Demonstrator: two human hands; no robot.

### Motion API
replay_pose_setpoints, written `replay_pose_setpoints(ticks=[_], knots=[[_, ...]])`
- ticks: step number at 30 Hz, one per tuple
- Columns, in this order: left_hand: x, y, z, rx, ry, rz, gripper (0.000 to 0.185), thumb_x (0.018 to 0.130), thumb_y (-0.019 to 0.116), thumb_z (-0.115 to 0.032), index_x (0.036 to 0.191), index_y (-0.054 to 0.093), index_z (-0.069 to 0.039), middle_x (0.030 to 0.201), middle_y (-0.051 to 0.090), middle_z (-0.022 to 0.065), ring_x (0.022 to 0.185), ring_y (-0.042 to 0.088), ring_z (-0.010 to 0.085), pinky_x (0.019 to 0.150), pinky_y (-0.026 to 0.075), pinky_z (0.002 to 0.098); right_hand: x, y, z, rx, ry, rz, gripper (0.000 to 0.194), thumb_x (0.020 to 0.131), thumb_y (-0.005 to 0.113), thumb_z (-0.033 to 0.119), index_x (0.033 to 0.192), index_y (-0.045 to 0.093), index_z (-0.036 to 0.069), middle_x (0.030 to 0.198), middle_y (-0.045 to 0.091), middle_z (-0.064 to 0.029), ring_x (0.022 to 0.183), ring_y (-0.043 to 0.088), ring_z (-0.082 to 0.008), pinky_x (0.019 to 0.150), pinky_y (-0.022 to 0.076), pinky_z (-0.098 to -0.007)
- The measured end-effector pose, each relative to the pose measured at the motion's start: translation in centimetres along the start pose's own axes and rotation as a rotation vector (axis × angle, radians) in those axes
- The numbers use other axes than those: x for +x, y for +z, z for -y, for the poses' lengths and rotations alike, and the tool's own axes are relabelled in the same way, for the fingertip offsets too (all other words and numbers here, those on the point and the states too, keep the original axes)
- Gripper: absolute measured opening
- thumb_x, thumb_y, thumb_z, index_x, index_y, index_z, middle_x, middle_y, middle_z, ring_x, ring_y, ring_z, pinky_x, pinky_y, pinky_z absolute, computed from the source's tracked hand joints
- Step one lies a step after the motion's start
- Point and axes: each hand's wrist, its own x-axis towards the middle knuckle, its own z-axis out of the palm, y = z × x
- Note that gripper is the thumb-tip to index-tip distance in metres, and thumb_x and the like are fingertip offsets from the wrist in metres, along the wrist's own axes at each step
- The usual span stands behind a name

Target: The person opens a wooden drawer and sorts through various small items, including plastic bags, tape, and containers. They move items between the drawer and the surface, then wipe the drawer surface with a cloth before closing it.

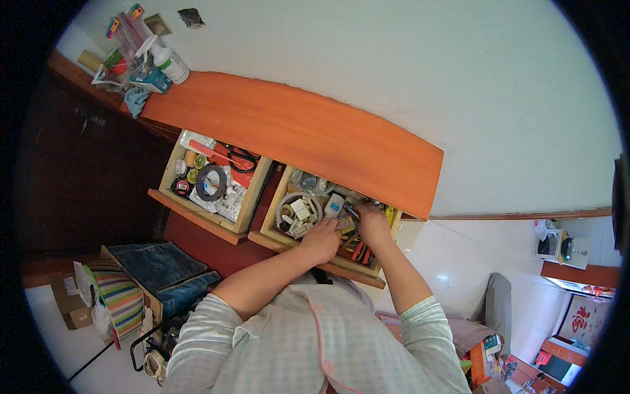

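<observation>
Both hands are inside the right-hand wooden drawer (275, 209), which is pulled out and full of small items. My left hand (322, 241) is low in it, beside a round clear container (298, 215) of small pale parts. Its fingertips are partly hidden, so any grip is unclear. Deeper in, at the right side, my right hand (375, 225) reaches down with its fingers among the clutter; what they touch cannot be made out. Between the hands lie a white bottle (335, 205) and a yellowish packet (346, 224). Red-handled pliers (362, 252) rest near the drawer front.
The left drawer (253, 194), also pulled out, holds a roll of black tape (211, 182), black-handled scissors (243, 158) and a tape measure (182, 186). Above is an orange wooden top (295, 115) with a spray bottle (170, 64). A striped bag (118, 300) stands at lower left.
</observation>
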Motion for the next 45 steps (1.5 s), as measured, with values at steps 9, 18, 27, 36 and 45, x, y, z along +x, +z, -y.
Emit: replay_pose_setpoints(ticks=[9,18,27,36,45], knots=[[1.0,-0.1,-0.6,0.01,0.087,0.008,0.041,0.087,0.07,-0.038,0.107,0.072,-0.003,0.117,0.061,0.0157,0.12,0.051,0.0348,0.096,0.042,0.0517,-6.3,-4.4,0.7,-0.368,-0.186,0.425,0.042,0.088,0.058,0.01,0.13,0.06,0.013,0.109,0.067,-0.0124,0.107,0.062,-0.0318,0.096,0.0419,-0.0477],[2.7,-0.3,-2.5,-0.188,-0.047,0.094,0.031,0.088,0.068,-0.038,0.097,0.072,-0.008,0.104,0.07,0.0151,0.099,0.065,0.0342,0.083,0.049,0.0467,-8.1,-2.6,1.6,-0.248,-0.053,0.209,0.046,0.087,0.059,0.015,0.133,0.058,0.011,0.106,0.066,-0.0106,0.103,0.058,-0.0288,0.091,0.0375,-0.0457],[5.8,3.7,-5.4,-0.574,-0.201,-0.079,0.026,0.092,0.064,-0.025,0.098,0.067,0.0,0.097,0.07,0.0243,0.095,0.066,0.0416,0.082,0.052,0.0482,-9.5,-1.6,0.9,0.106,0.144,-0.133,0.032,0.086,0.061,0.004,0.117,0.06,0.009,0.103,0.065,-0.0119,0.104,0.058,-0.0317,0.092,0.037,-0.0457],[7.7,6.4,-3.4,-0.896,-0.273,0.092,0.029,0.097,0.058,-0.025,0.104,0.065,0.002,0.088,0.069,0.0176,0.078,0.068,0.0277,0.066,0.053,0.0399,-9.9,-1.2,-0.8,0.286,0.188,-0.285,0.027,0.085,0.057,-0.006,0.111,0.062,0.001,0.101,0.064,-0.0186,0.088,0.065,-0.0348,0.081,0.0522,-0.043],[5.3,1.7,-2.5,-0.717,-0.185,0.025,0.034,0.094,0.056,-0.032,0.098,0.064,0.001,0.079,0.062,0.014,0.073,0.061,0.0267,0.069,0.048,0.0438,-10.1,-0.8,-2.2,0.486,0.213,-0.337,0.027,0.087,0.056,-0.007,0.113,0.059,0.0,0.101,0.061,-0.02,0.094,0.062,-0.035,0.084,0.0504,-0.0415]])
